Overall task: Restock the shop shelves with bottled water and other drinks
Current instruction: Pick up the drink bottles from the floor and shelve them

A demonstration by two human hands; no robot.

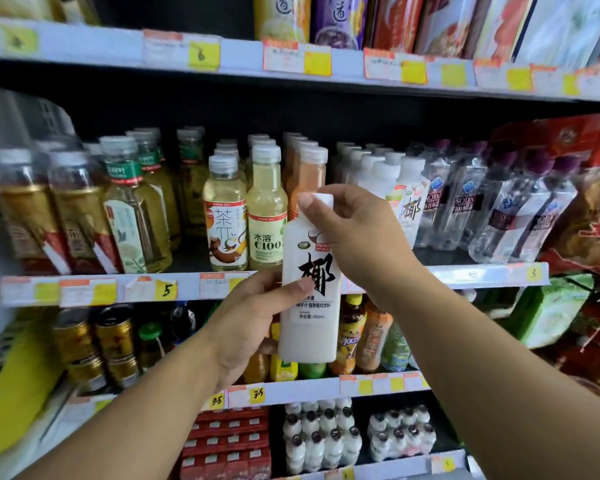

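I hold a white coconut-drink bottle upright in front of the middle shelf. My left hand grips its lower body from the left side. My right hand pinches its white cap and neck from above. Behind my right hand, on the same shelf, stands a row of matching white bottles. To their left are peach-coloured bottles and pale yellow drink bottles.
Tea bottles fill the shelf's left; clear soda-water bottles stand to the right. Cans and juice bottles sit one shelf down, small white bottle packs below. Red snack bags hang at right.
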